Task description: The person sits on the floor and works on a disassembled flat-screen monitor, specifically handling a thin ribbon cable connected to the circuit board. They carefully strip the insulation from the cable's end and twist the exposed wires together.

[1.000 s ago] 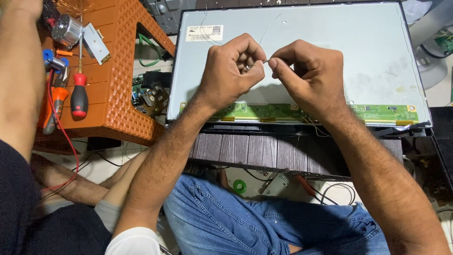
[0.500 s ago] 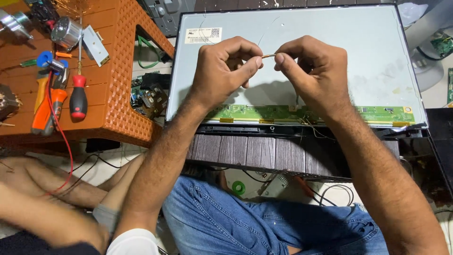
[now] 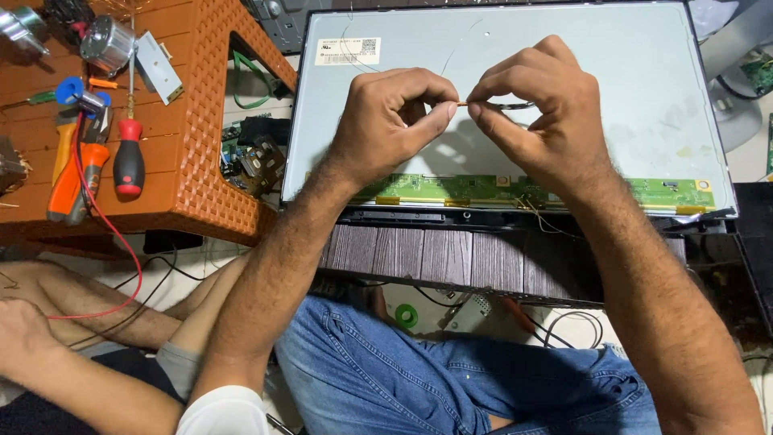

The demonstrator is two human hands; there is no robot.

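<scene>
In the upper middle of the frame, the left hand point(image 3: 390, 121) and the right hand point(image 3: 539, 113) each pinch one end of a thin wire point(image 3: 460, 104) above the grey display panel point(image 3: 644, 72), apparently twisting or straightening it, so the next move probably needs a steady, fine grip.

Left hand point(image 3: 394, 121) and right hand point(image 3: 539, 113) raised, fingertips pinched, nearly meeting; forearms angled inward.
</scene>
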